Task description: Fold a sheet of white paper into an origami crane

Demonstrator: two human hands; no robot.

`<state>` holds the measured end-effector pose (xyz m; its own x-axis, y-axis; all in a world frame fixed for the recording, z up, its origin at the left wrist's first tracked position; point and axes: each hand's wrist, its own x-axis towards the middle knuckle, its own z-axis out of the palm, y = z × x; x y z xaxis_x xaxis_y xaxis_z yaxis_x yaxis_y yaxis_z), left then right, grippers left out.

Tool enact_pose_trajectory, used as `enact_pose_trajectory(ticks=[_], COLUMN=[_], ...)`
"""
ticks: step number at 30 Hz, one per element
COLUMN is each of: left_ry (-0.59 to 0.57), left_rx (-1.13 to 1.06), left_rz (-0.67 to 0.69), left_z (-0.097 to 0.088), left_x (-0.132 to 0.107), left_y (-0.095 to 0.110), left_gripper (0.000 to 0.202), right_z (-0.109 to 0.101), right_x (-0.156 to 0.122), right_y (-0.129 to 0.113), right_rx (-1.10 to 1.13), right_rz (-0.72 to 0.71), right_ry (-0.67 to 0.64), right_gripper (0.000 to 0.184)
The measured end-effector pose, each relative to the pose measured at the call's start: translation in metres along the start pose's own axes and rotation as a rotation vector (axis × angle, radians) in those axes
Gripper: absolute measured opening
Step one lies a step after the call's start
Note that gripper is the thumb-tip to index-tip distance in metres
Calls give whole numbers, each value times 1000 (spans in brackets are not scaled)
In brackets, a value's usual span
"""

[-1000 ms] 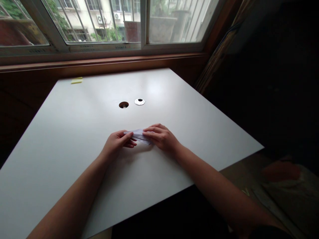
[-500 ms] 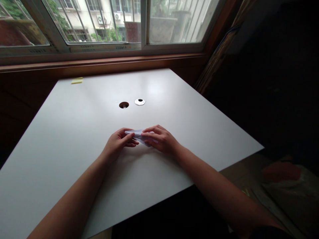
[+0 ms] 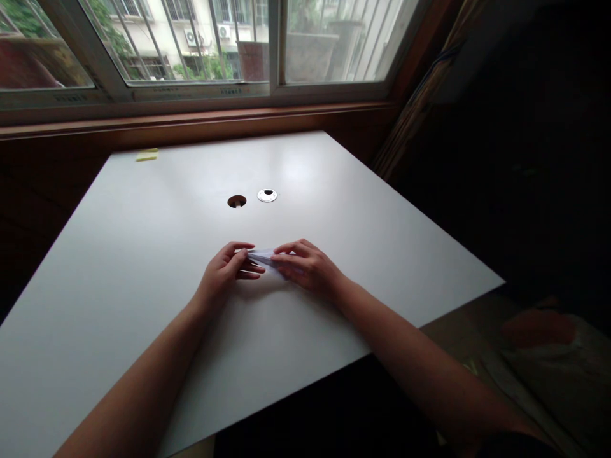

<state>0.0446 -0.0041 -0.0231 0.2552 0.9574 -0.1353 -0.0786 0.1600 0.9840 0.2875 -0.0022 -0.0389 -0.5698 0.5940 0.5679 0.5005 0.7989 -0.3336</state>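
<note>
A small folded piece of white paper (image 3: 264, 257) lies on the white table (image 3: 143, 254), between both hands. My left hand (image 3: 224, 272) pinches its left end with curled fingers. My right hand (image 3: 308, 265) covers its right part, fingers pressed down on the fold. Most of the paper is hidden under my right hand.
A round cable hole (image 3: 237, 201) and a loose silver ring cap (image 3: 267, 195) sit beyond the hands. A yellow sticky pad (image 3: 147, 154) lies at the far left corner. A window sill runs behind the table; the table's right edge drops off near a dark area.
My left fingers have slid slightly further over the paper's left end and the paper has shifted a little. Both arms stay in place.
</note>
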Motion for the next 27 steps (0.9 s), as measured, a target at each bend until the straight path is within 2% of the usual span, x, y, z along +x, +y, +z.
enact_pose_trajectory(ticks=[4, 7, 10, 14, 19, 22, 27], left_ry=[47, 89, 151, 232, 69, -61, -127], left_rx=[24, 146, 418, 779, 909, 928, 1053], left_rz=[19, 68, 178, 413, 598, 634, 720], left_z=[2, 1, -2, -9, -13, -14, -16], left_x=[-1, -1, -1, 2, 9, 10, 10], left_y=[0, -1, -3, -7, -14, -18, -18], left_gripper=[37, 33, 24, 13, 16, 17, 17], right_z=[-1, -2, -2, -3, -3, -4, -10], right_x=[0, -1, -1, -1, 0, 0, -2], right_y=[1, 3, 4, 4, 3, 3, 6], right_rx=[8, 5, 10, 5, 15, 26, 1], right_rz=[19, 39, 46, 50, 63, 55, 35], right_ry=[18, 32, 18, -33, -55, -59, -103], right_gripper=[30, 24, 18, 15, 16, 16, 16])
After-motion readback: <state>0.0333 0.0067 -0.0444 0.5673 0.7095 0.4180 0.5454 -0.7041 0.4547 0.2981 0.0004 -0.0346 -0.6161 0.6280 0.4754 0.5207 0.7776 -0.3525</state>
